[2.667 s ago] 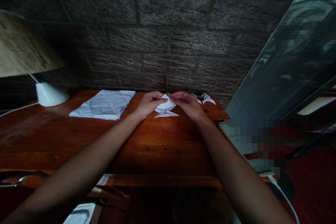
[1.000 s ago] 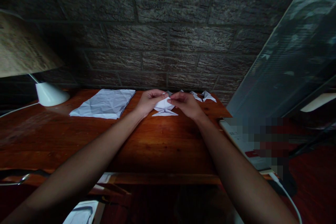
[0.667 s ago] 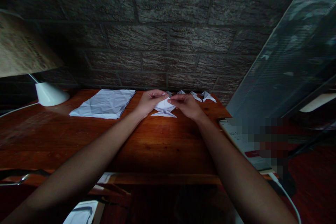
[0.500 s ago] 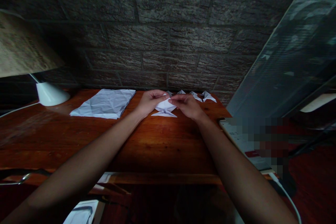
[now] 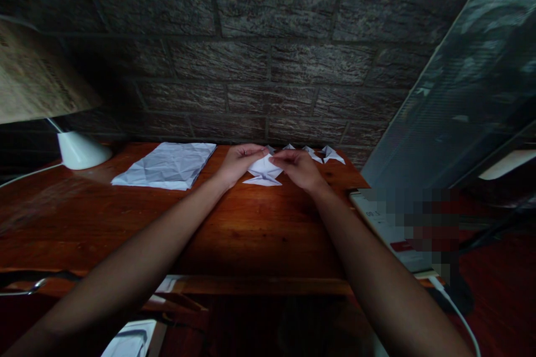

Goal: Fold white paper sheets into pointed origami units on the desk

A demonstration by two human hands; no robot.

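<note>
A white folded paper figure is held just over the wooden table, its wide pointed end towards me. My left hand pinches its left side between thumb and fingers. On the right side, my right hand is closed on the paper too, thumb and fingertips near its upper edge. Both hands hide part of the folds. Behind my right hand, along the wall, stand several smaller folded paper pieces, partly covered by the hand.
Creased white paper sheets lie in a stack to the left. A lamp with a white base stands at the far left. At the right edge rests a device with a white cable. A brick wall rises behind the table.
Both hands keep their hold on the folded paper. Its near pointed end has tilted and shifted very slightly; little else differs.
</note>
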